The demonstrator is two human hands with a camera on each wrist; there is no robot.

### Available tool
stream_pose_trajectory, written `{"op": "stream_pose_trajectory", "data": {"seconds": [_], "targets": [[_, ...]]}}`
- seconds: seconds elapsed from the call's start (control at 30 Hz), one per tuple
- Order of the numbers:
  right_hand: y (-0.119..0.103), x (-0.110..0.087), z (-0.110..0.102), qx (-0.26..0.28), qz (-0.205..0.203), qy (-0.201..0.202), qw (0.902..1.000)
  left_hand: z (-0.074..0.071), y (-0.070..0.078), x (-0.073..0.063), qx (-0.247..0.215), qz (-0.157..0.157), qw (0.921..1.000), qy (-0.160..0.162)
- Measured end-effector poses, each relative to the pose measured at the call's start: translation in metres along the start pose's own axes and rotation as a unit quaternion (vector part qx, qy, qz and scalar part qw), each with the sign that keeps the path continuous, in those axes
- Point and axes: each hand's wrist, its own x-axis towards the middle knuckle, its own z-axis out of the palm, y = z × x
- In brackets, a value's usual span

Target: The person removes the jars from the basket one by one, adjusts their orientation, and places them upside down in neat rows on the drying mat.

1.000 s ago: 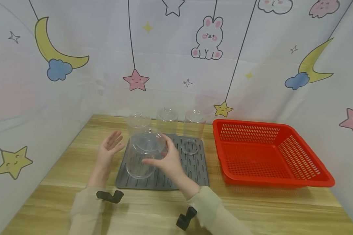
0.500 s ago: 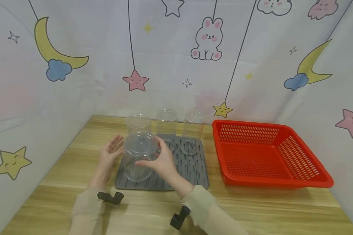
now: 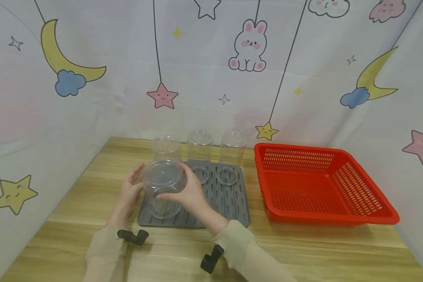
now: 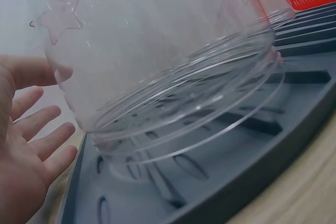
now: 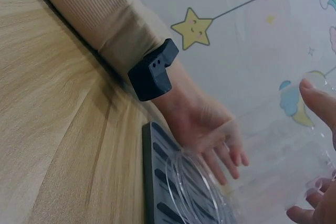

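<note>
My right hand [image 3: 189, 195] grips a clear cup [image 3: 163, 176] from its right side, thumb in front and fingers round the back. Bottom up, the cup overlaps the left front part of a grey drying mat [image 3: 229, 207]. On the cup's left is my left hand [image 3: 129, 192], fingers spread and loosely straight. In the left wrist view, the left thumb overlaps the cup's wall and the ringed rim [image 4: 184, 93] is close over the mat. At the right wrist view's edge, the right thumb [image 5: 317, 100] lies along the clear wall.
Several clear cups stand upside down along the mat's back, among them a middle one [image 3: 199, 147] and a right one [image 3: 233, 150]. A red plastic basket [image 3: 324, 217] stands to the right on the wooden table [image 3: 169, 254]. A printed curtain [image 3: 204, 70] encloses the table.
My right hand has brought the cup left and slightly down, toward the mat's left front. The left hand has shifted slightly down and is now right at the cup's side.
</note>
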Motion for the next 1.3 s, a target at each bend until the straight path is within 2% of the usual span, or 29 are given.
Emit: {"op": "stream_pose_trajectory", "data": {"seconds": [0.23, 0.53, 0.83, 1.0, 1.1, 1.23, 1.3], "targets": [[0.000, 0.001, 0.001, -0.007, 0.006, -0.005, 0.9999, -0.001, -0.002, 0.002, -0.007, 0.009, 0.9999, -0.005], [-0.001, 0.004, 0.002, -0.019, 0.010, -0.010, 0.9997, -0.001, -0.001, 0.004, 0.008, -0.021, 0.9997, -0.007], [-0.001, 0.003, -0.008, 0.003, -0.001, -0.006, 1.0000, 0.000, 0.000, 0.004, 0.013, -0.027, 0.9995, 0.003], [-0.002, -0.002, -0.031, 0.004, -0.033, -0.036, 0.9988, -0.006, 0.000, 0.003, 0.024, -0.043, 0.9988, -0.003], [-0.003, -0.007, -0.049, -0.015, -0.072, -0.044, 0.9963, -0.010, 0.005, 0.002, 0.035, -0.066, 0.9972, -0.008], [-0.008, -0.015, -0.073, -0.027, -0.145, 0.002, 0.9891, -0.013, 0.020, 0.000, 0.081, -0.100, 0.9916, -0.017], [-0.012, -0.019, -0.086, -0.028, -0.181, 0.039, 0.9823, -0.013, 0.030, -0.003, 0.124, -0.101, 0.9868, -0.026]]}}
